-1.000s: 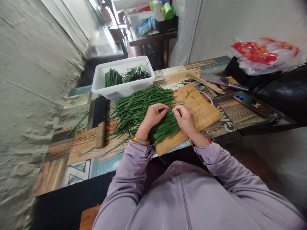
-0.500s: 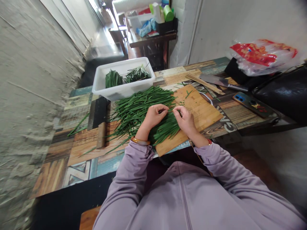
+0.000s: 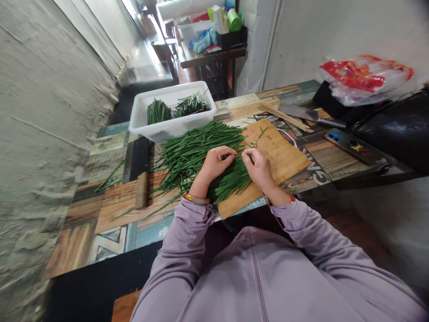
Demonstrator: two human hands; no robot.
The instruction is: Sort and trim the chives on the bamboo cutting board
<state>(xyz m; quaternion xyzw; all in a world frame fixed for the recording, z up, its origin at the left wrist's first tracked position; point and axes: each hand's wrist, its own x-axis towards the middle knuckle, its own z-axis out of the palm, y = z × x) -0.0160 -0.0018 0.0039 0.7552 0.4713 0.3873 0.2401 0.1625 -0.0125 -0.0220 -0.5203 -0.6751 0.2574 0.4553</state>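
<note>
My left hand (image 3: 218, 162) is closed in a pinch just above a spread of garlic chives (image 3: 201, 143). My right hand (image 3: 257, 164) is pinched too, fingertips a short gap from the left's. Something thin and pale seems to run between the fingertips, too small to name. Beneath both hands a row of chives (image 3: 231, 181) lies partly over the wooden cutting board (image 3: 281, 154), its far part hidden by the fingers. Small green cuttings (image 3: 262, 131) are scattered on the board.
Behind the chives stands a white plastic tub (image 3: 174, 129) with two chive bundles inside. A cleaver (image 3: 136, 161) lies at the left. Thin wooden sticks (image 3: 284, 117), another cleaver (image 3: 298, 112), a phone (image 3: 355, 145) and a plastic bag (image 3: 368, 78) are on the right.
Both hands keep nearly the same pinched pose and place. The chives and board have not visibly moved; only the camera view shifts very slightly.
</note>
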